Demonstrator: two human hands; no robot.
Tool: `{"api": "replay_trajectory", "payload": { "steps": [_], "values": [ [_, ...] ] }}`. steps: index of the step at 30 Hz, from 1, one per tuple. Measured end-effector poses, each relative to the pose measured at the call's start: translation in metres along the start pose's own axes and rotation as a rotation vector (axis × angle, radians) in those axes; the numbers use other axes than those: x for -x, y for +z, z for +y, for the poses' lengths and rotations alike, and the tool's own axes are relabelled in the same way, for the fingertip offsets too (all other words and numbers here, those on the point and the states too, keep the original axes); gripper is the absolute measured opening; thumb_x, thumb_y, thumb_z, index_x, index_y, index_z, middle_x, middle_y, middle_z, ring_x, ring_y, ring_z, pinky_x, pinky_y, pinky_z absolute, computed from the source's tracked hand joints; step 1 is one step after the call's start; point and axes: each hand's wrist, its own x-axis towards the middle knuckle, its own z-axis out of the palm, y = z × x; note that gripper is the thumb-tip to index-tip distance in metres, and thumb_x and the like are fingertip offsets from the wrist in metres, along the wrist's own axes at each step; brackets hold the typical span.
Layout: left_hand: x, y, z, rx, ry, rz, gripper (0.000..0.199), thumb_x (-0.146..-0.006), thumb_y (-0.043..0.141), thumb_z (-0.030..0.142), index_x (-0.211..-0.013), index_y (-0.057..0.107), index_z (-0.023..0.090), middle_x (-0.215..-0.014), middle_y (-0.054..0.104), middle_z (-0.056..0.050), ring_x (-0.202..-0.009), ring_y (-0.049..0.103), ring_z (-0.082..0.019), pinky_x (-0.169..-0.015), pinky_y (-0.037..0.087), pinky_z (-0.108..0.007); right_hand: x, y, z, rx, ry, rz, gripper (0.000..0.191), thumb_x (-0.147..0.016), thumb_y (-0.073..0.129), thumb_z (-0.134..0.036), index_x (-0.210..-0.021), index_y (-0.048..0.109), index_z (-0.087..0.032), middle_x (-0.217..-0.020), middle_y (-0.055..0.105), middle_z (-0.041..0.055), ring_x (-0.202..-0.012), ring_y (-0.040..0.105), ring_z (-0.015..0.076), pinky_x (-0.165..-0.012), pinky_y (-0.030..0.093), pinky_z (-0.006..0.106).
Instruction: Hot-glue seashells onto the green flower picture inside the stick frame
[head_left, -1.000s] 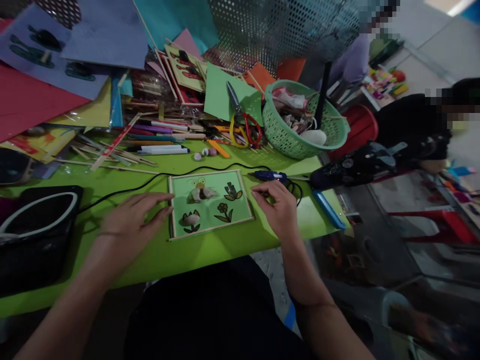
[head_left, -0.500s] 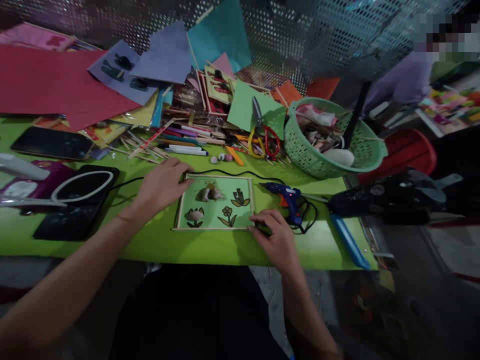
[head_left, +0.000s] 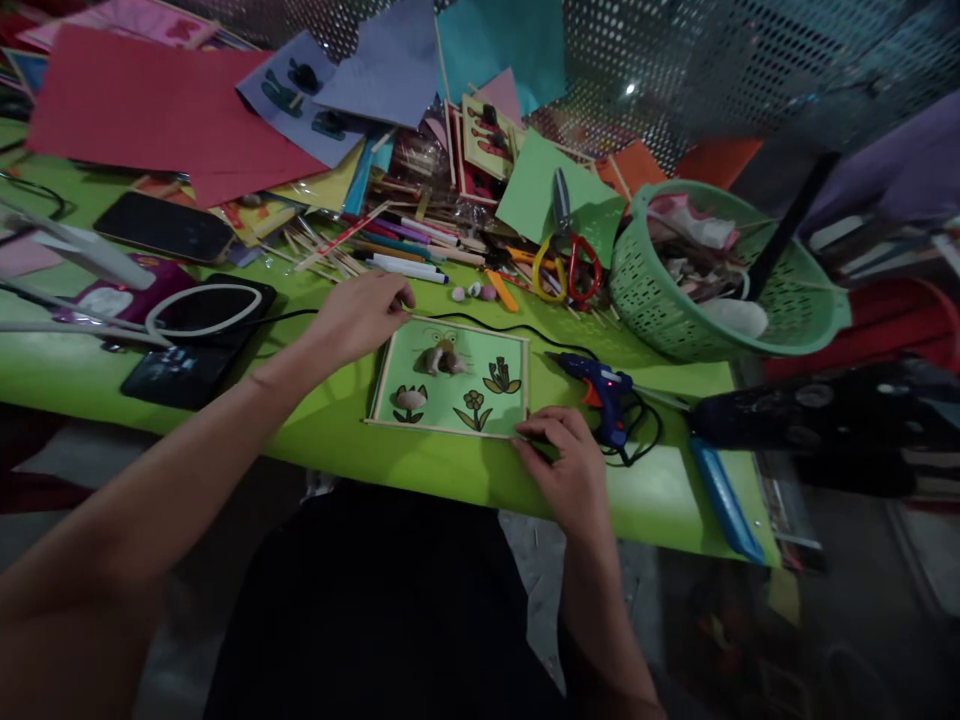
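A green card picture [head_left: 450, 385] with a thin wooden stick frame lies flat on the table in front of me. It carries drawn flowers and small stones stuck on as a flower and a creature. At its top left corner, my left hand [head_left: 364, 315] has its fingers curled and pressed together on the frame. My right hand [head_left: 566, 465] pinches the bottom right corner between thumb and fingers. Just right of the picture lies a blue hot glue gun [head_left: 604, 390], its small red light lit and its nozzle pointing left.
A green basket [head_left: 652, 290] of scraps stands at the right, beside scissors [head_left: 561, 245]. Pens [head_left: 409, 265], sticks and coloured card [head_left: 165, 115] crowd the back. Left are a phone [head_left: 165, 225] and a black tablet-like slab [head_left: 195, 365]. A blue cutter-like tool [head_left: 726, 500] lies near the right edge.
The view has shifted, so the far-side things sit further right. My left fingers have curled in more at the top left corner. My right hand stays at the bottom right corner.
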Motion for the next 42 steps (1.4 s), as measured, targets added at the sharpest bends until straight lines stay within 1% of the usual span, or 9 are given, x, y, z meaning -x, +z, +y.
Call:
{"api": "replay_trajectory", "payload": {
  "steps": [3, 7, 11, 16, 23, 28, 32, 36, 42],
  "values": [
    [-0.001, -0.002, -0.003, 0.109, 0.006, 0.014, 0.014, -0.079, 0.064, 0.024, -0.092, 0.069, 0.020, -0.090, 0.067, -0.006, -0.088, 0.062, -0.024, -0.085, 0.048, -0.036, 0.000, 0.000, -0.002, -0.002, 0.014, 0.003, 0.006, -0.090, 0.070, -0.024, -0.095, 0.073, -0.024, -0.101, 0.064, 0.0071, -0.097, 0.064, 0.0233, -0.086, 0.055, 0.040],
    [0.000, 0.002, -0.007, 0.436, -0.063, 0.011, 0.021, -0.076, 0.069, 0.030, -0.092, 0.067, 0.017, -0.090, 0.068, -0.006, -0.082, 0.062, -0.020, -0.079, 0.049, -0.035, -0.001, 0.000, -0.005, -0.002, 0.024, 0.004, 0.005, -0.090, 0.070, -0.024, -0.094, 0.073, -0.024, -0.100, 0.065, 0.0071, -0.097, 0.064, 0.0235, -0.085, 0.055, 0.040],
    [0.004, 0.006, -0.008, 0.699, -0.156, -0.026, 0.033, -0.075, 0.074, 0.036, -0.100, 0.067, 0.016, -0.095, 0.070, -0.006, -0.087, 0.063, -0.020, -0.085, 0.048, -0.037, -0.001, 0.000, -0.007, -0.005, 0.008, 0.001, 0.005, -0.090, 0.069, -0.021, -0.093, 0.072, -0.024, -0.099, 0.065, 0.0068, -0.096, 0.064, 0.0228, -0.085, 0.054, 0.039],
    [0.008, 0.009, -0.010, 0.824, -0.178, -0.152, 0.037, -0.073, 0.076, 0.037, -0.104, 0.070, 0.019, -0.088, 0.070, -0.003, -0.086, 0.064, -0.020, -0.086, 0.049, -0.036, 0.000, -0.001, -0.007, -0.009, -0.002, -0.012, 0.006, -0.090, 0.069, -0.020, -0.095, 0.071, -0.024, -0.100, 0.064, 0.0066, -0.098, 0.063, 0.0229, -0.085, 0.054, 0.038],
    [0.013, 0.009, -0.021, 0.848, -0.145, -0.101, 0.037, -0.074, 0.075, 0.038, -0.105, 0.069, 0.018, -0.103, 0.074, -0.007, -0.096, 0.067, -0.022, -0.095, 0.050, -0.039, 0.001, -0.003, -0.008, -0.074, -0.055, -0.095, 0.008, -0.091, 0.068, -0.020, -0.098, 0.071, -0.024, -0.103, 0.066, 0.0069, -0.098, 0.065, 0.0216, -0.085, 0.054, 0.036],
    [0.016, 0.010, -0.025, 0.720, -0.108, -0.111, 0.036, -0.073, 0.070, 0.041, -0.100, 0.069, 0.016, -0.101, 0.075, -0.009, -0.096, 0.068, -0.026, -0.093, 0.052, -0.041, 0.000, -0.002, -0.009, -0.120, -0.077, -0.143, 0.006, -0.092, 0.069, -0.022, -0.097, 0.071, -0.024, -0.099, 0.069, 0.0063, -0.097, 0.065, 0.0213, -0.084, 0.053, 0.035],
    [0.019, 0.011, -0.019, 0.453, -0.021, -0.060, 0.031, -0.080, 0.055, 0.036, -0.099, 0.071, 0.018, -0.101, 0.076, -0.008, -0.094, 0.069, -0.028, -0.089, 0.052, -0.042, 0.001, -0.001, -0.007, -0.138, -0.074, -0.134, 0.005, -0.093, 0.067, -0.021, -0.096, 0.071, -0.023, -0.097, 0.068, 0.0063, -0.095, 0.065, 0.0209, -0.083, 0.053, 0.034],
    [0.018, 0.002, -0.002, 0.120, 0.143, 0.016, 0.030, -0.086, 0.050, 0.030, -0.096, 0.076, 0.019, -0.102, 0.076, -0.010, -0.103, 0.066, -0.033, -0.095, 0.049, -0.046, 0.000, 0.000, -0.007, -0.153, -0.067, -0.137, 0.007, -0.094, 0.066, -0.019, -0.096, 0.071, -0.023, -0.096, 0.068, 0.0059, -0.095, 0.065, 0.0202, -0.083, 0.052, 0.034],
    [-0.023, -0.001, 0.033, -0.060, 0.214, 0.024, 0.030, -0.091, 0.055, 0.029, -0.111, 0.075, 0.021, -0.115, 0.076, -0.009, -0.113, 0.064, -0.032, -0.099, 0.048, -0.042, -0.005, 0.000, -0.007, -0.166, -0.064, -0.150, 0.009, -0.094, 0.064, -0.017, -0.096, 0.071, -0.023, -0.096, 0.068, 0.0051, -0.093, 0.065, 0.0187, -0.081, 0.052, 0.032]
  ]
}}
